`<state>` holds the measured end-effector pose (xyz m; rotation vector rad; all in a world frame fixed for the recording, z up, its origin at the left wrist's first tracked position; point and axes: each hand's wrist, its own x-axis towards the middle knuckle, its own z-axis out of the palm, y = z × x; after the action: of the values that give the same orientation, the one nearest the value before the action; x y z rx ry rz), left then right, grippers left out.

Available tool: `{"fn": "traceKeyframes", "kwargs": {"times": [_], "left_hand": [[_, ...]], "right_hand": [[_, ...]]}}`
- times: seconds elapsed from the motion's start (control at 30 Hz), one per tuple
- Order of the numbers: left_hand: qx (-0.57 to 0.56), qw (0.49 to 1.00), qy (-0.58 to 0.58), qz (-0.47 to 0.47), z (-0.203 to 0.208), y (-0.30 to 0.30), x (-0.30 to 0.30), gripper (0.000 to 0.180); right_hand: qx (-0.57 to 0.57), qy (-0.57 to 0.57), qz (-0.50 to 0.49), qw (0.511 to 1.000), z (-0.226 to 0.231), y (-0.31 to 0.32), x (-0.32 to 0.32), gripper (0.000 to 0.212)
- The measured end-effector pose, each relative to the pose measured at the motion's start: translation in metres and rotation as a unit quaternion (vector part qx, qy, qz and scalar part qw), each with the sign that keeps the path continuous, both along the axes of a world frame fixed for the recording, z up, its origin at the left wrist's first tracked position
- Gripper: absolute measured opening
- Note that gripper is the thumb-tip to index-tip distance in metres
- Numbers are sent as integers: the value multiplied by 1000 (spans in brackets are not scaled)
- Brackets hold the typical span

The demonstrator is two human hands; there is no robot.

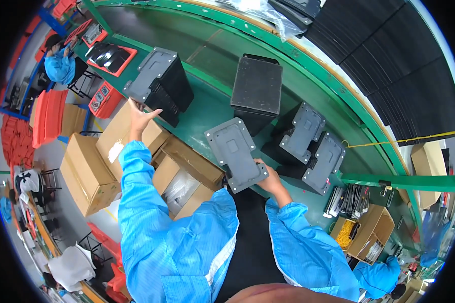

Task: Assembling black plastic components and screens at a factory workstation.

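My right hand grips the near right edge of a grey notched plate with round holes at its corners. The plate is tilted over the near edge of the green bench. My left hand reaches out to the left with thumb and fingers apart. Its fingertips are by the near edge of a stack of black parts topped by a similar grey plate; I cannot tell whether they touch. Behind the held plate is a tall black stack. Two more grey-topped stacks are to its right.
Open cardboard boxes stand at the bench's near edge, left of my body. A green frame borders the bench's far side. Black flat sheets lie beyond it. Small dark parts lie at the right. A co-worker sits far left.
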<state>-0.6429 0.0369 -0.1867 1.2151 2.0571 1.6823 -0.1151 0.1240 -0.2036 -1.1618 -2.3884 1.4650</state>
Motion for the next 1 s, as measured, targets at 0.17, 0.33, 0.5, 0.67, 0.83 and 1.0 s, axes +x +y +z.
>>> {"fn": "traceKeyframes", "kwargs": {"times": [0.17,0.33,0.5,0.67,0.83,1.0], "left_hand": [[-10,978,40,203,10,33,108,112],[-1,942,37,335,-7,36,190,93],[-19,974,-66,217,-32,2,182,71],[-402,910,-69,67,22,-24,199,48],[-74,975,-168,-128,131,52,236,50],[-204,960,-119,-153,126,160,224,78]], "right_hand": [[27,-32,5,999,4,16,14,65],[31,-50,32,998,10,20,25,61],[57,7,32,998,19,4,30,64],[-79,107,15,991,128,32,55,49],[-101,267,-108,952,150,144,21,51],[-352,267,-241,864,113,224,-84,73]]}}
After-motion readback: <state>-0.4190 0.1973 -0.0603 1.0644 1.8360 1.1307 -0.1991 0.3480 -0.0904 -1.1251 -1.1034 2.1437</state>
